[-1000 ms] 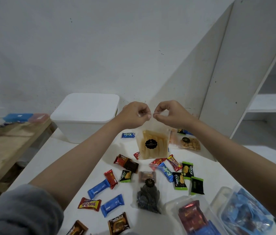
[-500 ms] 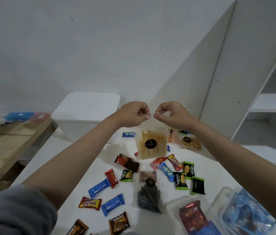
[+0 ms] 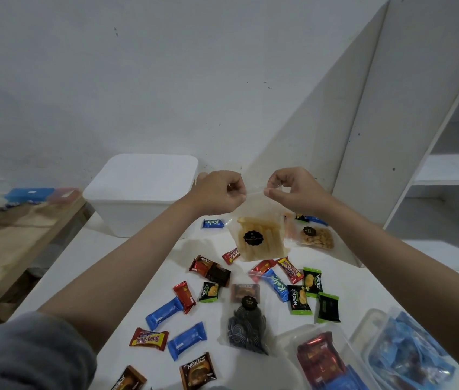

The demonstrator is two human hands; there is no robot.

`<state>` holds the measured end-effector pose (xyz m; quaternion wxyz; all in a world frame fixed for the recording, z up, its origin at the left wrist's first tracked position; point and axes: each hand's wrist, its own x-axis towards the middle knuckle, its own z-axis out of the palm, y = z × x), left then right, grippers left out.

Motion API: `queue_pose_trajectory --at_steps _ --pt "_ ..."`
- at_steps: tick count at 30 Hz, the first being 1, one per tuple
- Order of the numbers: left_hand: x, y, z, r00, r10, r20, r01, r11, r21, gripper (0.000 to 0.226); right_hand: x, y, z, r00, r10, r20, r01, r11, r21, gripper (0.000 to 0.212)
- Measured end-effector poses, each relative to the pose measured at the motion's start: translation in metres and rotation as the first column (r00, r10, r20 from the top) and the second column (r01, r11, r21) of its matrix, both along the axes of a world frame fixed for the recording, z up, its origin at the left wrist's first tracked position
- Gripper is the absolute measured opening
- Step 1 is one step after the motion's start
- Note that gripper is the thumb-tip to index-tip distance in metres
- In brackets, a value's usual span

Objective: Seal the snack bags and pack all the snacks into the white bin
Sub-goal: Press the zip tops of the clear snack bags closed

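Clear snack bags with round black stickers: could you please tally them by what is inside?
Clear bag of pale yellow sticks: 1
Clear bag of brown nuts: 1
Clear bag of dark coiled snacks: 1
Total: 3

A clear snack bag (image 3: 259, 237) of pale yellow sticks with a round black label is held upright above the table. A white bin (image 3: 141, 192) with its lid on is seen behind, to the left.
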<state>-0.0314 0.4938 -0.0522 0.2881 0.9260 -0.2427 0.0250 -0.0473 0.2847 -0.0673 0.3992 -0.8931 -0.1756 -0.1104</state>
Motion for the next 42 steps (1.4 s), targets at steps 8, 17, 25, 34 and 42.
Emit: queue_pose_trajectory --at_steps 8,17,25,34,42 --pt "-0.008 -0.016 0.007 0.998 -0.052 0.021 0.052 0.999 0.001 0.014 -0.004 0.008 0.001 0.999 0.051 0.007 -0.051 0.999 0.0 0.01" --pt "-0.011 -0.013 0.009 0.996 -0.079 0.033 0.083 0.988 -0.127 0.01 -0.008 0.014 0.001 0.999 0.047 -0.02 -0.045 0.995 0.092 0.006" --pt "-0.009 -0.009 0.01 0.997 -0.073 0.04 0.079 0.981 -0.179 0.009 -0.005 0.019 0.002 0.998 0.05 -0.034 -0.044 0.987 0.155 0.008" --pt "-0.008 -0.006 0.007 0.998 -0.052 -0.024 0.047 0.987 -0.153 0.008 -0.007 0.013 0.0 0.995 0.042 -0.087 -0.014 0.955 0.297 0.014" --pt "-0.009 -0.008 0.007 0.997 -0.072 -0.036 0.065 0.983 -0.171 0.009 -0.008 0.01 0.003 0.997 0.022 -0.071 -0.004 0.968 0.252 0.015"
